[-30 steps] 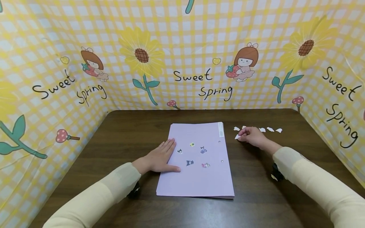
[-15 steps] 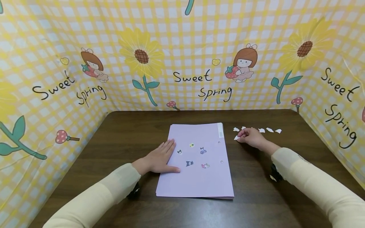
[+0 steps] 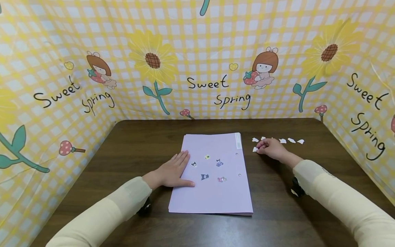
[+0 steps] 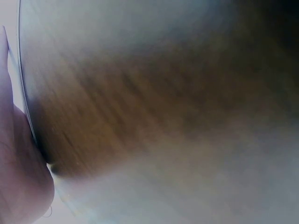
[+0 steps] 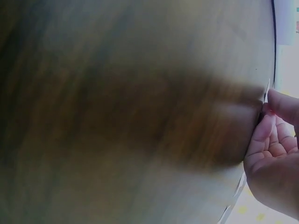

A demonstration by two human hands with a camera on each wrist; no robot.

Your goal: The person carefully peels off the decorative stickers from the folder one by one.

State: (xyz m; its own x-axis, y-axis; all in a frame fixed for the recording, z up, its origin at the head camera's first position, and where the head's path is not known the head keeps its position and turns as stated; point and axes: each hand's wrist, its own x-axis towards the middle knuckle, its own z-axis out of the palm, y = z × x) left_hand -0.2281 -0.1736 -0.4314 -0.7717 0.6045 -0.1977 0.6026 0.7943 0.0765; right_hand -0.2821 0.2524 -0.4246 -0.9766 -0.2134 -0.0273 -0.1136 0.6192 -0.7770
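Note:
In the head view, a lilac folder lies on the dark wooden table, with several small cartoon stickers on its cover. My left hand rests flat across its left edge, thumb spread onto the cover. To the right of the folder, my right hand pinches a small white sticker between thumb and fingertips, low at the tabletop. The right wrist view shows the thumb and index finger meeting at a thin white edge. The other fingers are curled in.
Several more small white pieces lie in a row behind my right hand, some partly hidden by it. A white label and two round studs run along the folder's right side. A yellow checked cloth encloses the table's back and sides.
Almost nothing differs; my right hand stays at the white sticker with only a slight shift of the fingers. The left hand has not moved on the folder.

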